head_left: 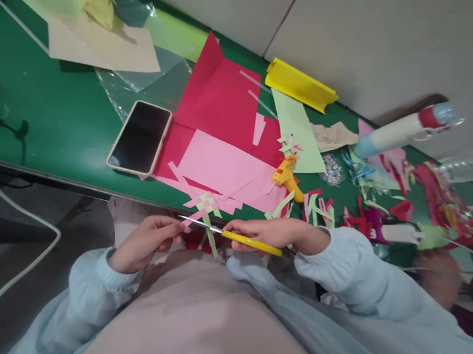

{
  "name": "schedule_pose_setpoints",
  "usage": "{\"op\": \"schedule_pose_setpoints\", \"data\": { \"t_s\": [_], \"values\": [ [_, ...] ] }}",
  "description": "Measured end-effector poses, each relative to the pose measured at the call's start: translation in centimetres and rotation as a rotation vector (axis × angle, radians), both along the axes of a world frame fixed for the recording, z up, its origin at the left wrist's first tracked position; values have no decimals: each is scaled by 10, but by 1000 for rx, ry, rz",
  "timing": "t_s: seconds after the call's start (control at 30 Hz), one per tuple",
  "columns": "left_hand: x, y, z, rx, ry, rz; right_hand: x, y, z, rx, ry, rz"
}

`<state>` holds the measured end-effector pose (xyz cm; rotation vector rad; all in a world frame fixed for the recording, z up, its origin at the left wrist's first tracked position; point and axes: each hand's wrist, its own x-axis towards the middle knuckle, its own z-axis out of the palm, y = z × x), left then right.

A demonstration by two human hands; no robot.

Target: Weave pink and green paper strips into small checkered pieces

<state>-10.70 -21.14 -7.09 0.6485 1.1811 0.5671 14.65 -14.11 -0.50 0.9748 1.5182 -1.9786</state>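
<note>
My right hand point(268, 235) is closed round yellow-handled scissors point(237, 238), whose blades point left toward a small woven piece of pink and green paper strips point(205, 204). My left hand point(150, 241) pinches that woven piece at its left side, just off the near edge of the green table point(53, 128). Green strips hang down from the weave. Both hands sit over my lap, in pale blue sleeves.
A phone point(139, 137) lies face up by red paper point(217, 96) and pink paper point(222, 170). Yellow folded card point(299, 84), a glue stick point(404, 129), a small yellow figure point(288, 178) and several paper scraps lie right. Another person's hands point(472, 277) work at the far right. A white cable point(6, 195) hangs left.
</note>
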Motion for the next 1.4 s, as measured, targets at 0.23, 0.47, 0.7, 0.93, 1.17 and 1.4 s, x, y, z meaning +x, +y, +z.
{"op": "schedule_pose_setpoints", "data": {
  "t_s": [0.23,0.47,0.7,0.93,1.17,1.4],
  "values": [
    [0,-1,-1,-2,-3,5,1,-1,-4,-5,28,-20],
    [1,1,1,-19,-9,30,2,-2,-7,-66,-10,12],
    [1,1,0,-23,-16,30,-3,-1,0,57,0,13],
    [1,0,-1,-15,-15,16,-8,1,6,10,-24,6],
    [0,-1,-1,-12,-13,24,-9,3,3,48,-40,27],
    [-8,-1,9,22,66,33,-6,4,-2,142,11,96]
  ]
}}
